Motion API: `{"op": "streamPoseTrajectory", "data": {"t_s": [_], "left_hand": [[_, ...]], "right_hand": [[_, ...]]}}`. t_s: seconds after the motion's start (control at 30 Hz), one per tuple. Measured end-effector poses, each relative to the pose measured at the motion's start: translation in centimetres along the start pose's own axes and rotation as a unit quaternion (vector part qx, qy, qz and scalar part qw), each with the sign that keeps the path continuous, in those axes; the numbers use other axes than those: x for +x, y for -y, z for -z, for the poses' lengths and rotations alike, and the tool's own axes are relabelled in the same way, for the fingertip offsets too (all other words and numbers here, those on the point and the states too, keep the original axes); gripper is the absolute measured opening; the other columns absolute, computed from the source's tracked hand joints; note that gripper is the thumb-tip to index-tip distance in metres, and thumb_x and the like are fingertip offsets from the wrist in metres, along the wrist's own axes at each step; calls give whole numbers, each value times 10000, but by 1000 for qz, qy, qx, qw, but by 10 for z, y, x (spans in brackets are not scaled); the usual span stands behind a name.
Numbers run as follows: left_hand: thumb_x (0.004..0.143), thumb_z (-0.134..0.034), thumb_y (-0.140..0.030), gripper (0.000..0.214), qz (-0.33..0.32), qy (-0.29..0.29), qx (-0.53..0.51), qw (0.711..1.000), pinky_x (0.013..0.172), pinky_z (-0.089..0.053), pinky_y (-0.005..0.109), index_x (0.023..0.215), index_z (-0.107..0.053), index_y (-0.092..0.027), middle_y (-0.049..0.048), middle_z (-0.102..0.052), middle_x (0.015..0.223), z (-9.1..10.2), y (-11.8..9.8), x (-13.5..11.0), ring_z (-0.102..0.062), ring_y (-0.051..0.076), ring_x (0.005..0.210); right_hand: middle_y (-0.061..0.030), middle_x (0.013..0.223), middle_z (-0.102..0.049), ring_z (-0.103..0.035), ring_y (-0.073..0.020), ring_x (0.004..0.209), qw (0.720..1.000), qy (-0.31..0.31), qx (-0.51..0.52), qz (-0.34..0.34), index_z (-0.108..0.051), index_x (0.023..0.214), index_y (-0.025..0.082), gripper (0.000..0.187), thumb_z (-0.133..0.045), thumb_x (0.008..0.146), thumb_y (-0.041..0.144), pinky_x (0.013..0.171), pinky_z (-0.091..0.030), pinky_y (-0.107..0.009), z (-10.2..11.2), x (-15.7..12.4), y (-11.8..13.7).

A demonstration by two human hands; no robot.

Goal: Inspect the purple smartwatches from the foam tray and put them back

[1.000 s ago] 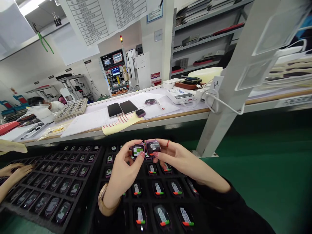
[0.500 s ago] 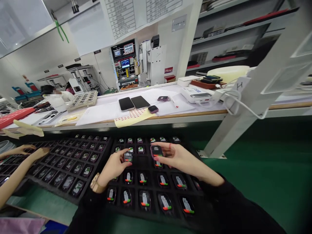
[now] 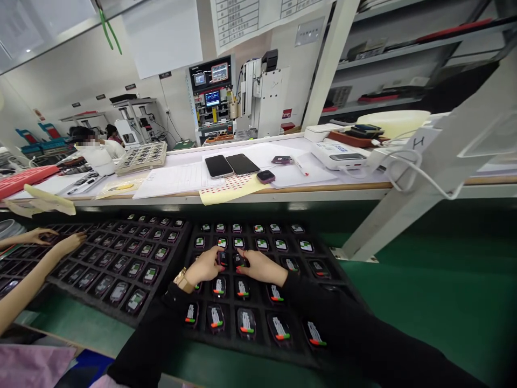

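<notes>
My left hand (image 3: 205, 265) pinches a small dark smartwatch body (image 3: 223, 260) at the third row of the black foam tray (image 3: 258, 353). Right beside it, my right hand (image 3: 262, 267) has thumb and fingers closed on another smartwatch body (image 3: 239, 261), in the neighbouring slot. Whether either watch rests fully on the slot floor cannot be made out. Several strapless watches lie face up around them, lit with green and white screens at the back and white text over a red-green bar in front, such as the watch (image 3: 246, 321) nearest me.
A second foam tray of watches (image 3: 118, 292) adjoins on the left, where a co-worker's hands (image 3: 68, 245) are at work. Above stands a shelf edge (image 3: 283, 195) with two phones (image 3: 230, 165), two watches and papers. A slanted white post (image 3: 398, 215) rises at right.
Both hands have come together, the right one moving left, and lowered their watches to adjacent slots in the third row. The view has shifted slightly.
</notes>
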State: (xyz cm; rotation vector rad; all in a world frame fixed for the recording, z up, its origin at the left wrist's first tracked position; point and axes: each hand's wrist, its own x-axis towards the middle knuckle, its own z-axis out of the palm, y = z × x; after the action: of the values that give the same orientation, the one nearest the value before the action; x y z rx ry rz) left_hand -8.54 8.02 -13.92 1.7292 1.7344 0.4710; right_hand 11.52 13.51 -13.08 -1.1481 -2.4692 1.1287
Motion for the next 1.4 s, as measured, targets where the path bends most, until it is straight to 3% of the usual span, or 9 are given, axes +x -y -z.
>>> {"op": "streamPoseTrajectory", "data": {"t_s": [0.1, 0.2, 0.37, 0.57, 0.73, 0.83, 1.0, 1.2, 1.4], "left_hand": [[861, -679, -185, 422, -5, 1, 14, 1000, 798, -556, 367, 1263, -562, -135, 55, -693, 953, 2, -5, 1, -670, 184, 819], [842, -675, -151, 408, -20, -5, 40, 999, 824, -539, 381, 1243, -601, -135, 38, -688, 871, 5, -11, -3, -662, 194, 806], [763, -695, -127, 595, -27, -51, 86, 995, 926, -488, 358, 1342, -563, -167, 92, -666, 1060, 17, -11, -16, -629, 244, 973], [902, -522, -319, 486, 20, -115, 130, 985, 964, -465, 400, 1325, -550, -81, 160, -626, 1095, 51, 12, -35, -616, 291, 1030], [888, -538, -399, 585, 40, -87, 139, 986, 990, -448, 414, 1382, -487, -90, 171, -640, 1147, 50, 27, -41, -602, 321, 1103], [860, -583, -424, 650, 38, -67, 125, 989, 1015, -425, 437, 1407, -459, -96, 167, -654, 1153, 40, 26, -36, -589, 342, 1129], [768, -704, -329, 705, 59, -71, 64, 994, 1026, -419, 454, 1384, -468, -81, 173, -642, 1130, 35, 28, -21, -570, 344, 1140], [706, -766, -217, 705, 87, -54, -87, 991, 754, -536, 303, 1346, -487, -121, 65, -633, 973, 36, 35, -14, -631, 166, 783], [566, -860, -172, 720, 71, -49, -182, 980, 676, -510, 282, 1227, -579, -134, -15, -577, 813, 34, 35, -15, -578, 128, 674]], "right_hand": [[-84, 996, -693, -664, -239, 908, 999, 33, -2, -6, -656, 1114, 122, 256, -742, 900, 234, 840, -525, -366, 6, 0, 3], [-53, 808, -691, -651, -185, 665, 998, 64, 4, -28, -675, 1063, 84, 144, -655, 948, 167, 629, -512, -268, 14, -1, 6], [-27, 620, -663, -499, -146, 386, 994, 62, 33, -82, -521, 1383, 27, 405, -515, 1010, 186, 365, -357, -227, 37, -10, 3], [-98, 1078, -705, -635, -140, 610, 987, -42, 52, -147, -611, 1282, 113, 300, -506, 1006, 167, 393, -401, -180, 94, -28, -38], [-89, 926, -689, -647, -167, 656, 956, -108, -16, -273, -667, 1027, 80, 225, -510, 1060, 239, 517, -506, -229, 129, -39, -92], [-47, 911, -661, -654, -170, 725, 940, -114, -48, -318, -652, 1013, 111, 222, -594, 1047, 323, 663, -570, -294, 131, -39, -110], [-80, 1026, -641, -656, -207, 857, 937, -107, -71, -325, -643, 1082, 111, 228, -637, 1025, 332, 762, -577, -341, 125, -30, -117], [-71, 1004, -642, -657, -185, 793, 933, -95, -38, -344, -632, 1103, 110, 234, -623, 1035, 333, 698, -588, -313, 126, -18, -123], [-57, 987, -637, -649, -172, 762, 936, -105, -3, -335, -629, 1089, 115, 213, -613, 1040, 322, 656, -587, -291, 125, -17, -125]]}}
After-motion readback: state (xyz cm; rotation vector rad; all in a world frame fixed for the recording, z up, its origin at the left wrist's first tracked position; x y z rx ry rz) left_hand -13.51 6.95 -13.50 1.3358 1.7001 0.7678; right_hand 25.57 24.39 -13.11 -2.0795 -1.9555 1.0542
